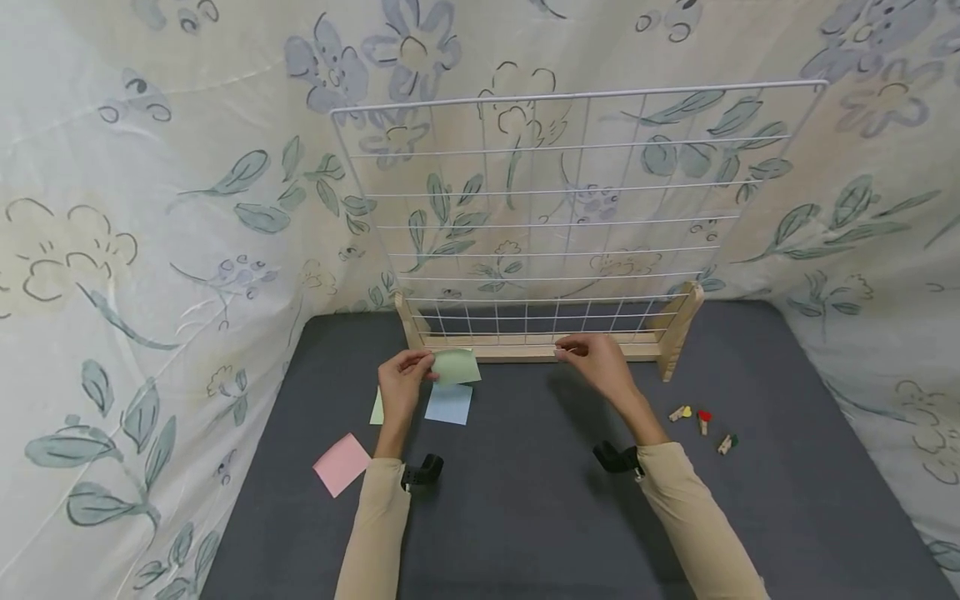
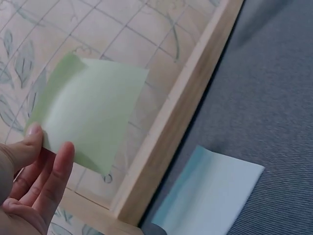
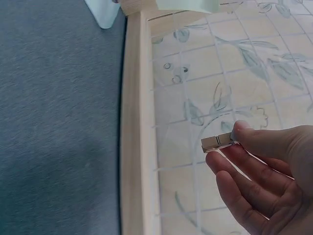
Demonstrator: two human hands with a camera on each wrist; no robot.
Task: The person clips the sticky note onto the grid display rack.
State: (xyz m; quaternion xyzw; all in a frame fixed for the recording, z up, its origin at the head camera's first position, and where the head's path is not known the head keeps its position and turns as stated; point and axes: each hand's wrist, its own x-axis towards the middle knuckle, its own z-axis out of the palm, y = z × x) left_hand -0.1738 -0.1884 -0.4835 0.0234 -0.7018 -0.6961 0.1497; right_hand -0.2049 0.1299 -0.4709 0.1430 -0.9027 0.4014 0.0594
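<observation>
Between thumb and fingers my left hand [image 1: 402,385] pinches a green sticky note [image 2: 93,107] by one edge, in front of the rack's lower left part. My right hand [image 1: 600,365] holds a small wooden clothespin [image 3: 217,142] between thumb and fingertips, close to the wire grid. The white wire grid rack [image 1: 551,193] stands upright on a wooden base [image 1: 517,353] at the back of the table. Below the held note lies a blue sticky note [image 1: 449,404]. Another green note [image 1: 377,408] lies partly hidden behind my left hand.
A pink sticky note [image 1: 342,465] lies left of my left forearm. To the right are clothespins with a yellow heart [image 1: 681,412], a red heart [image 1: 703,422] and a green top [image 1: 727,444]. Flower-patterned cloth [image 1: 187,208] hangs around the dark table [image 1: 517,517].
</observation>
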